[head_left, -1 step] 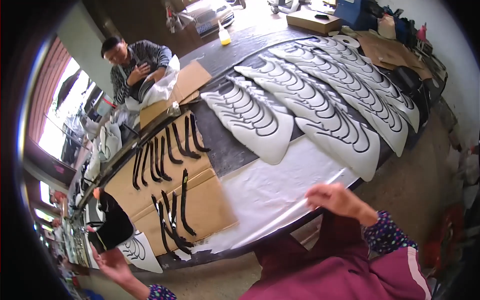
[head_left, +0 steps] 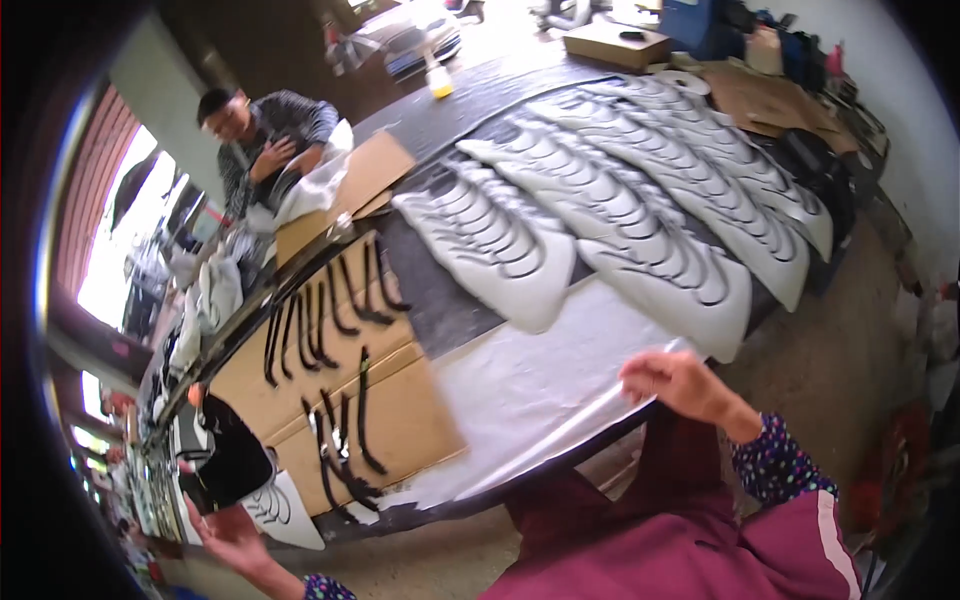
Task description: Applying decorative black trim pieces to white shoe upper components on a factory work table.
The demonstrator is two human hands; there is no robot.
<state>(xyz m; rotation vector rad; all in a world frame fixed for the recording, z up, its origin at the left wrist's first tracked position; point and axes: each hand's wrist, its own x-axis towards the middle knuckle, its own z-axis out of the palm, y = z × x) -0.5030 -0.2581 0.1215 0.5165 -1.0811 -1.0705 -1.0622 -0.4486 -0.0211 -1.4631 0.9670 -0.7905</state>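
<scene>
My right hand (head_left: 676, 382) hovers at the front edge of a white plastic sheet (head_left: 540, 375), its fingers curled together. Whether a thin thing is pinched in them cannot be made out. My left hand (head_left: 228, 538) is low at the left, palm up, with fingers stretched toward the lower edge of a black, flat-sided object (head_left: 235, 455). Touch between them is unclear. Beside that object lies a white piece with black curved lines (head_left: 280, 512). Thin black strips (head_left: 370, 425) lie in two groups on a cardboard sheet (head_left: 425, 400) between my hands.
Several white panels with black curved lines (head_left: 510, 255) cover the dark table's (head_left: 440, 305) right side. Across the table, a person (head_left: 265, 145) handles plastic wrapping (head_left: 310, 190) beside cardboard (head_left: 375, 170). A bottle of yellow liquid (head_left: 439, 80) and a cardboard box (head_left: 610, 45) stand at the back.
The view has shifted slightly, moving the table's contents a little leftward in the picture. My right hand has moved slightly up and right along the sheet's edge. My left hand is nearly unchanged.
</scene>
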